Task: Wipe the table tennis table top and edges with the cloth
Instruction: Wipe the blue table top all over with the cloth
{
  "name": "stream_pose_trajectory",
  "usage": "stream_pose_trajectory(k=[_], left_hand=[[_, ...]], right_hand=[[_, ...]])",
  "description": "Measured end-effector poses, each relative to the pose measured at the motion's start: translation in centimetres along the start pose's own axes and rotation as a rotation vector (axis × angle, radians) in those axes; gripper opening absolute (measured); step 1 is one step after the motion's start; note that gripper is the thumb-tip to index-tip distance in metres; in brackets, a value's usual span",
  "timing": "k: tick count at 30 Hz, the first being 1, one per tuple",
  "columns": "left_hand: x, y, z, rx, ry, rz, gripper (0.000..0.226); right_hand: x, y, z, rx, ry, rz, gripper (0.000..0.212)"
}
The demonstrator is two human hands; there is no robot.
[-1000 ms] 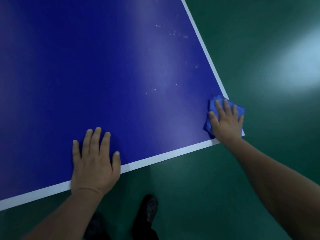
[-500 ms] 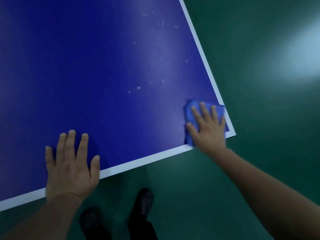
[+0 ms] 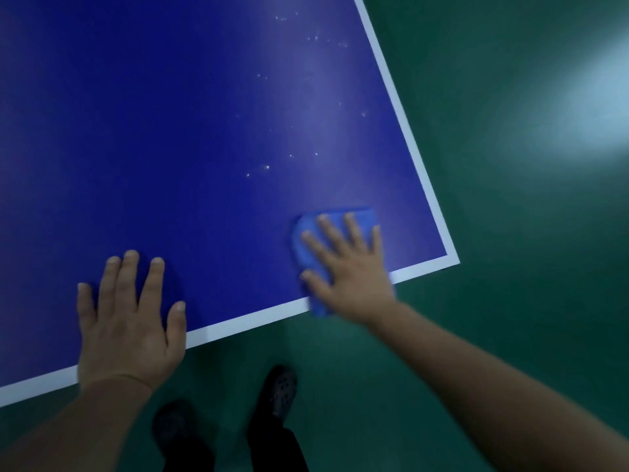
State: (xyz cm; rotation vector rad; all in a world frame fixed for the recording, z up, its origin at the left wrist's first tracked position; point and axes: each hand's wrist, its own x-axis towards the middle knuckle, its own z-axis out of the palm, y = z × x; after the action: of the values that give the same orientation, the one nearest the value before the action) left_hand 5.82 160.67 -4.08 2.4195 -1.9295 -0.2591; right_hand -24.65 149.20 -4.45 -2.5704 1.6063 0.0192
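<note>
The blue table tennis table top (image 3: 170, 131) fills the upper left, with a white border line along its near edge (image 3: 238, 327) and right edge (image 3: 401, 107). Its near right corner (image 3: 454, 262) is in view. A blue cloth (image 3: 364, 218) lies flat near that corner, reaching over the near edge. My right hand (image 3: 347, 270) presses flat on the cloth with fingers spread. My left hand (image 3: 126, 318) rests flat and empty on the table by the near edge. White specks (image 3: 265, 167) dot the surface above the cloth.
A green floor (image 3: 510, 301) surrounds the table on the right and below. My two dark shoes (image 3: 279, 393) stand on it just under the near edge. A bright light patch reflects on the floor at the upper right (image 3: 585, 97).
My right hand has slid the cloth leftward from the near right corner along the near edge. My left hand has stayed flat on the table.
</note>
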Motion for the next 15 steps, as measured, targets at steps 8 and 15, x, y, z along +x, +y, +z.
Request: stream_pose_trajectory(k=[8, 15], left_hand=[[-0.1, 0.0, -0.2, 0.026, 0.003, 0.007, 0.070], [-0.1, -0.1, 0.0, 0.038, 0.012, 0.013, 0.069]], right_hand=[[1.6, 5.8, -1.9, 0.052, -0.098, 0.585, 0.072], [2.9, -12.2, 0.3, 0.023, -0.063, -0.203, 0.060]])
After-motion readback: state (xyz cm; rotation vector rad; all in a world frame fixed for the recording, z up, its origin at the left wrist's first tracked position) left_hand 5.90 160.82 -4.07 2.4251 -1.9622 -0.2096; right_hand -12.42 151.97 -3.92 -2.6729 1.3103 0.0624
